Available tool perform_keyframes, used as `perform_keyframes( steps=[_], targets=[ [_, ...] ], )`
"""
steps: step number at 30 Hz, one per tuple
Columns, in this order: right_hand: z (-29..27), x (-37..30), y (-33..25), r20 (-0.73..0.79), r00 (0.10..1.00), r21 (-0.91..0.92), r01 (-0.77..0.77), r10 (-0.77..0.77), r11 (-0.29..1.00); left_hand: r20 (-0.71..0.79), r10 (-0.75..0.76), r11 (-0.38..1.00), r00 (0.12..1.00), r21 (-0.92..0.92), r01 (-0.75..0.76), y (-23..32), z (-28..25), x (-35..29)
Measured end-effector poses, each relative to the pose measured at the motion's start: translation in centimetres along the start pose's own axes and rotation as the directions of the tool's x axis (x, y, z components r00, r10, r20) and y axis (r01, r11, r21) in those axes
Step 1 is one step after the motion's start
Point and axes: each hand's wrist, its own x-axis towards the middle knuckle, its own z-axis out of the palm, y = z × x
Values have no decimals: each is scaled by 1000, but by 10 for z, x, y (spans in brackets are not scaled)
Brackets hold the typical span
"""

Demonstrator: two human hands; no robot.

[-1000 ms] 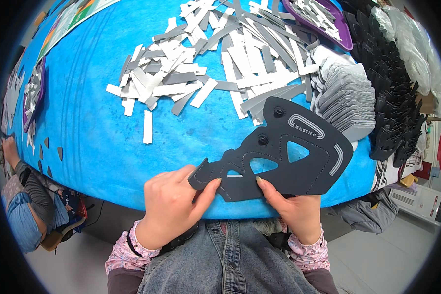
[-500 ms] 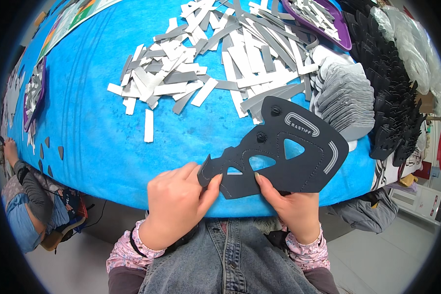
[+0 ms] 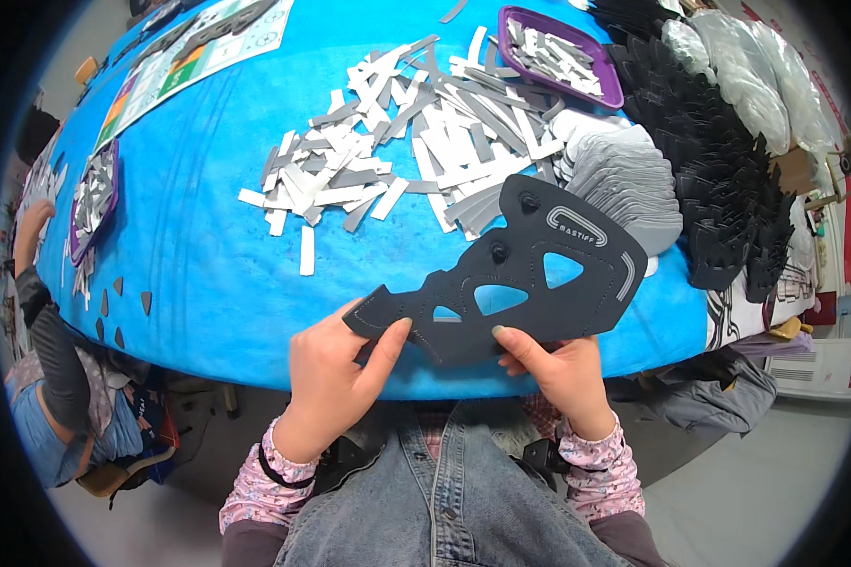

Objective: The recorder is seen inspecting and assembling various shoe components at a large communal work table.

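A: How does the black stitched panel in the grip look?
B: Smooth and matt, like synthetic leather.
A: And the blue table cover beneath it?
B: Matt cloth, by its look, faintly creased.
A: Beyond the grip?
B: Matt grey-and-white strips; to their right, a purple tray of smooth plastic, then crumpled clear plastic bags, shiny.
A: Below it?
B: A denim garment, faded, matt and coarse.
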Motion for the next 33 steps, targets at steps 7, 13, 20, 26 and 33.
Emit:
perform_keyframes(
  steps=[7,13,20,26,33],
  targets=[
    [5,-10,1,24,998,165,52,-56,985,143,-236,746,961,-607,274,16,3,0],
    [-8,-15,14,127,969,220,179,-210,959,216,-226,716,950,-625,312,19,0,-1],
    [-64,-20,19,-31,953,194,302,-302,933,216,17,864,976,-495,95,23,-15,3],
    [-98,-3,48,-401,903,652,398,-152,645,405,341,939,848,-183,-290,28,-16,66],
    [-104,3,50,-295,924,812,376,-242,447,314,187,921,931,275,-278,21,21,115]
  ],
)
